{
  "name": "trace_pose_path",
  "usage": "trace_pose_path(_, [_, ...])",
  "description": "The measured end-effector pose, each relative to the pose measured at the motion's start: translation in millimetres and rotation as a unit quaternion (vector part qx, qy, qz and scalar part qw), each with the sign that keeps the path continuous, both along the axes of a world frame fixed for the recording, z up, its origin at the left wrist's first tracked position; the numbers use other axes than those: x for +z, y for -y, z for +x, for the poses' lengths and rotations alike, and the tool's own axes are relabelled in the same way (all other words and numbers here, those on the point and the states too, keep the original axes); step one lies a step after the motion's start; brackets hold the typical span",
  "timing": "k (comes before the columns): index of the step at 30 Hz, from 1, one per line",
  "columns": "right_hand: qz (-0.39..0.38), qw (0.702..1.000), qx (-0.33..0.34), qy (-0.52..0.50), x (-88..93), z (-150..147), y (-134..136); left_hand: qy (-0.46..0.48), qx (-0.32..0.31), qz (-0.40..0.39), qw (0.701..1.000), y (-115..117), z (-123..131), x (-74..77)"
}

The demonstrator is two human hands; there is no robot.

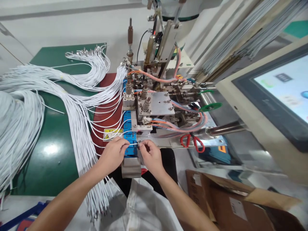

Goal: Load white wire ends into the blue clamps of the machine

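A person's two bare hands are meeting in front of a silver metal bench machine [156, 104] with orange and grey tubes, and a slim white cable [132, 144] is stretching between them. The cable is lying directly between the two sets of fingers, its long axis running left to right, across a front-to-back row of bright blue blocks [130, 150] at the machine's near end. Neither hand is clearly nearer, since each is sitting at one side of this short span. The left hand [115, 154] is pinching the cable between thumb and fingers, its back facing up and its forearm slanting in from the lower left. The right hand [150, 155] is reaching in from the lower right, its fingers pointing left and seeming to be pinching the cable's end (the tip itself is too small to make out). To the left, a thick bundle of white cables [77, 134] is fanning over a dark green surface [50, 173], while red-handled scissors [192, 136] are resting to the right.
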State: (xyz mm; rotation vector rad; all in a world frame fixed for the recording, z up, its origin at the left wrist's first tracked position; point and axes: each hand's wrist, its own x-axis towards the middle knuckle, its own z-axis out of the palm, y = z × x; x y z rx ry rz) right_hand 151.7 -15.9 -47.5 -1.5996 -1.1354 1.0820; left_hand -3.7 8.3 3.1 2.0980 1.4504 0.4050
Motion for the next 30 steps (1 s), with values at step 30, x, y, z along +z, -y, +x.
trace_pose_path(30, [0.087,0.990,0.037,0.103,-24.3,-5.8,-8.1,-0.152,-0.040,0.016,0.987,5.7,3.7,-11.8])
